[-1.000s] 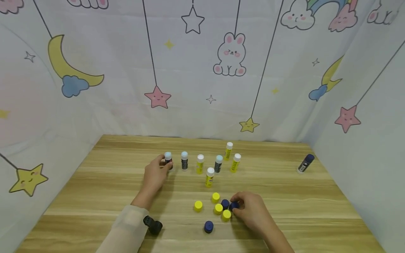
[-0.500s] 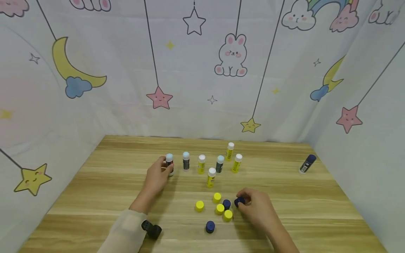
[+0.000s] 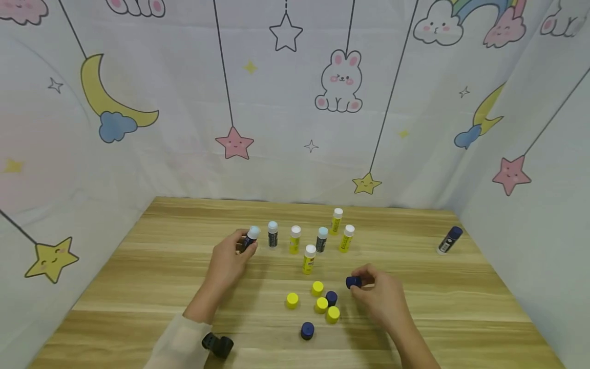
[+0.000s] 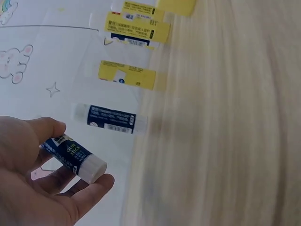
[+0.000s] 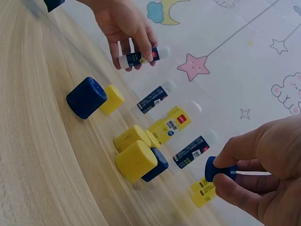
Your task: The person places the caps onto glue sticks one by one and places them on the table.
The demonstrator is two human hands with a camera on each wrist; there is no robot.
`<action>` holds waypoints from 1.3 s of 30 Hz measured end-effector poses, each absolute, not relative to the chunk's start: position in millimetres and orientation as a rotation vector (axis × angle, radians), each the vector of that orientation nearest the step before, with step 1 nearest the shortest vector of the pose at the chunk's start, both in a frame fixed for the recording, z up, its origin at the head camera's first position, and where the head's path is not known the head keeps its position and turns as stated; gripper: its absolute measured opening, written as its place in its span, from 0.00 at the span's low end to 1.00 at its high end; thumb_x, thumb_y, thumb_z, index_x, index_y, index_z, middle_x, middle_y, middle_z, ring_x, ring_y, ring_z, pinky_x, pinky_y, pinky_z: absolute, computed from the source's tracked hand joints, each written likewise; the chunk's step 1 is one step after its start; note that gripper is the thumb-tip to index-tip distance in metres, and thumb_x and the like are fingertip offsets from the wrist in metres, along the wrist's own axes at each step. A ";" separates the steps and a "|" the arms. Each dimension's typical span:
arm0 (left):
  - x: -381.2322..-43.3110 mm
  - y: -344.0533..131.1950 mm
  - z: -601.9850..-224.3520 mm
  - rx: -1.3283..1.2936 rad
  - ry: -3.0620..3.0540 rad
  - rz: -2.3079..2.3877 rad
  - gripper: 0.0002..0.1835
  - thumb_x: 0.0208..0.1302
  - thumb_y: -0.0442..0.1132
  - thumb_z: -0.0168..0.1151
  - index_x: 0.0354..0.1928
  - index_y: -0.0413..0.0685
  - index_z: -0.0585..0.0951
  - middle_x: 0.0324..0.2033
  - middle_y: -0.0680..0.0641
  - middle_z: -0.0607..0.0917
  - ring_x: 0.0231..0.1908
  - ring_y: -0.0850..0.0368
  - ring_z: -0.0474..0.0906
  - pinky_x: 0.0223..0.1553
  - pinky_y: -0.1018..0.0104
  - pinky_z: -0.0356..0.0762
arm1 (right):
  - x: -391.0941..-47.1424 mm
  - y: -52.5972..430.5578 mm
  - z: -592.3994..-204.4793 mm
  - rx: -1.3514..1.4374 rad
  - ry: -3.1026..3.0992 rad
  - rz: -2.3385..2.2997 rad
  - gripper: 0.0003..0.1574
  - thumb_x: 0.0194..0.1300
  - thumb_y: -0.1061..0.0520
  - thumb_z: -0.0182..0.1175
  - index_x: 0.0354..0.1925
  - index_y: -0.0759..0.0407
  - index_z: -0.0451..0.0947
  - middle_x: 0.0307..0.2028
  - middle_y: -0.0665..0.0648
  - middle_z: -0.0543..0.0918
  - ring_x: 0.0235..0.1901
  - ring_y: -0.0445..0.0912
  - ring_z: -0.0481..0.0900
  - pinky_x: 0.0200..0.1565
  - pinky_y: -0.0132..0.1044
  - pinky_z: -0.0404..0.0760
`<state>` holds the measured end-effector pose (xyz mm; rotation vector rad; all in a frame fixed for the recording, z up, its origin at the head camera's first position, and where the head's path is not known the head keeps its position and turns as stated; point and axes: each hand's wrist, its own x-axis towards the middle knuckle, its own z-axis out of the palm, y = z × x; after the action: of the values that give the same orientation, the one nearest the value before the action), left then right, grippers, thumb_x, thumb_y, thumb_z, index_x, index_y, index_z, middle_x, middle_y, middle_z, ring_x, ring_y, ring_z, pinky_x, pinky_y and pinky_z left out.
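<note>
My left hand (image 3: 228, 261) grips an uncapped navy glue stick (image 4: 70, 155), tilted and lifted off the table. In the right wrist view the same stick lies between thumb and fingers. With thumb and fingertips my right hand (image 3: 382, 297) pinches a navy cap (image 5: 218, 170), held above the table to the right of the loose caps. Near the left hand stands another uncapped navy glue stick (image 3: 273, 236). Yellow uncapped glue sticks (image 3: 309, 260) and one more navy stick (image 3: 321, 241) stand upright farther right.
Several yellow caps (image 3: 321, 305) and two navy caps (image 3: 307, 330) sit on the wooden table (image 3: 258, 328) in front of the sticks. A capped navy glue stick (image 3: 449, 241) stands at the far right. A patterned curtain (image 3: 184, 102) hangs behind the table.
My left hand has lifted its glue stick and tilted its top to the right. The right hand has picked the navy cap up from beside the other caps, moving it up and slightly right.
</note>
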<state>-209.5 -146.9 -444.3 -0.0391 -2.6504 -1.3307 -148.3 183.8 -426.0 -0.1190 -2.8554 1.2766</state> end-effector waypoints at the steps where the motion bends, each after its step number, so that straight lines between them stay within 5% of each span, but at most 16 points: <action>1: -207.3 -145.6 -442.2 -0.050 -2.653 -1.315 0.19 0.72 0.45 0.64 0.61 0.50 0.79 0.49 0.45 0.87 0.51 0.47 0.82 0.50 0.48 0.81 | -148.3 183.6 -425.1 -0.119 -2.842 1.289 0.16 0.59 0.62 0.72 0.47 0.56 0.84 0.39 0.54 0.86 0.38 0.46 0.86 0.40 0.41 0.87; 9: -192.7 -130.8 -430.2 -0.120 -2.675 -1.228 0.19 0.66 0.42 0.70 0.58 0.52 0.84 0.45 0.50 0.88 0.42 0.54 0.82 0.37 0.61 0.78 | -149.1 178.7 -418.8 -0.130 -2.750 1.396 0.16 0.62 0.60 0.72 0.48 0.56 0.84 0.43 0.54 0.86 0.43 0.49 0.87 0.43 0.40 0.87; 39: -161.8 -95.9 -405.8 -0.474 -2.731 -0.804 0.15 0.56 0.43 0.78 0.46 0.55 0.88 0.43 0.51 0.89 0.43 0.54 0.83 0.47 0.55 0.82 | -153.6 139.3 -412.3 0.030 -2.462 1.822 0.16 0.64 0.61 0.70 0.51 0.58 0.84 0.50 0.54 0.86 0.50 0.48 0.84 0.52 0.32 0.84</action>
<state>-161.8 -95.9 -405.8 -0.4744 -2.7313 -0.8043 -153.6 139.3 -412.3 0.0304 -2.4616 1.8223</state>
